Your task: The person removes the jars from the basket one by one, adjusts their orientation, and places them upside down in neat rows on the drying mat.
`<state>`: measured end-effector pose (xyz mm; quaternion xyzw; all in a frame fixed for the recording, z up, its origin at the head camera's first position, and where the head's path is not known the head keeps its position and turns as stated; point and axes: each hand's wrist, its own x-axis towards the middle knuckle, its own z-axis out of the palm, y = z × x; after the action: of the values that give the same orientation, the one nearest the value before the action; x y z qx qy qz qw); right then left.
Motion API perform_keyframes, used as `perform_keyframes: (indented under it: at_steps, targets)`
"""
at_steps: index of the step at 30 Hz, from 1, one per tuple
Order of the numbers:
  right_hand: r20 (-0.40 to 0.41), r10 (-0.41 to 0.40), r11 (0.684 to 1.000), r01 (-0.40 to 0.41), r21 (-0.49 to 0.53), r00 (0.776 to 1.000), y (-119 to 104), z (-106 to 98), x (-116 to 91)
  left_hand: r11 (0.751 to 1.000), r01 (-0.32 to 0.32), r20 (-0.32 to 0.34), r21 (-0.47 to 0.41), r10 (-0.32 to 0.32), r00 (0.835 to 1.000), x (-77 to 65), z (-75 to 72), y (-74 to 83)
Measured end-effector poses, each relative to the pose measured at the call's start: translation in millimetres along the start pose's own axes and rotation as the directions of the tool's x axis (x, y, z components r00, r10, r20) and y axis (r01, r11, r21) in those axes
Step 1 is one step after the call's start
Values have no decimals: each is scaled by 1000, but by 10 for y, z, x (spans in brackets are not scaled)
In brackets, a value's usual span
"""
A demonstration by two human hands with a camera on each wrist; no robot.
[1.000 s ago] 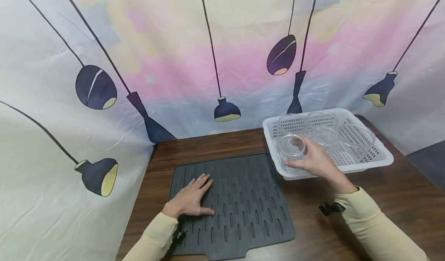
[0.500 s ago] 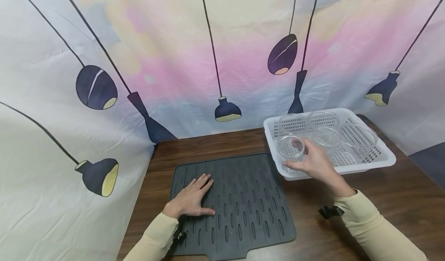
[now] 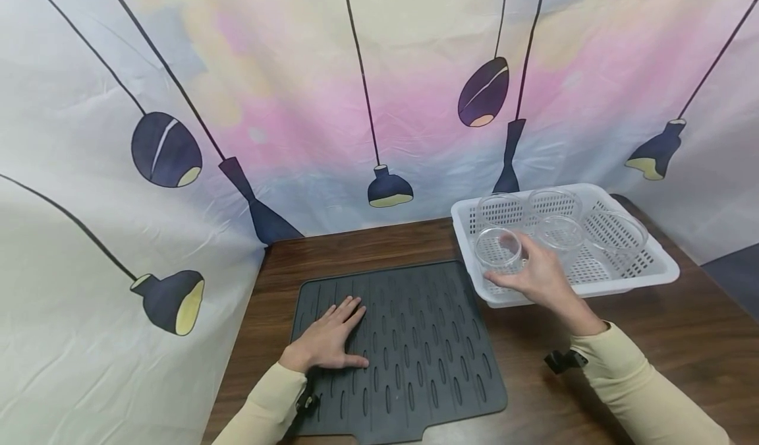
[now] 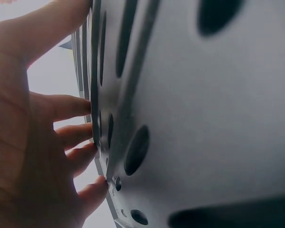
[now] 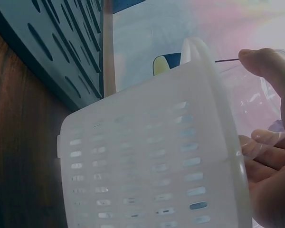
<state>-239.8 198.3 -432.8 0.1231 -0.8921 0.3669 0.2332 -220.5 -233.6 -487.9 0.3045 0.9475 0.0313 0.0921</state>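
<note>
In the head view my left hand [image 3: 325,339] lies on a dark grey ridged mat [image 3: 415,339] with its fingers spread. The left wrist view shows those fingertips [image 4: 91,192] touching the mat's slotted surface. My right hand [image 3: 538,275] holds a clear round container [image 3: 498,250] at the near left corner of a white plastic basket [image 3: 643,277], thumb on the near side and fingers behind. Several more clear containers [image 3: 617,231] stand in the basket. In the right wrist view the basket's wall [image 5: 147,156] hides part of the right hand's [image 5: 275,156] grip.
A brown wooden table [image 3: 350,250] carries the mat and the basket, which stand side by side. A cloth backdrop printed with hanging lamps [image 3: 388,188] rises behind the table's far edge.
The right hand and the container it holds stay nearly in place. The left hand keeps still on the mat. The whole scene shifts very slightly to the right in the head view.
</note>
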Motion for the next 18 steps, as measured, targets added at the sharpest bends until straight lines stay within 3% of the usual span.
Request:
perform_keyframes:
  at_steps: [18]
  targets:
    - [-97, -110, 994, 111, 1, 989, -148, -40, 70, 1000, -10, 1, 9, 10, 1000, 2, -18, 5]
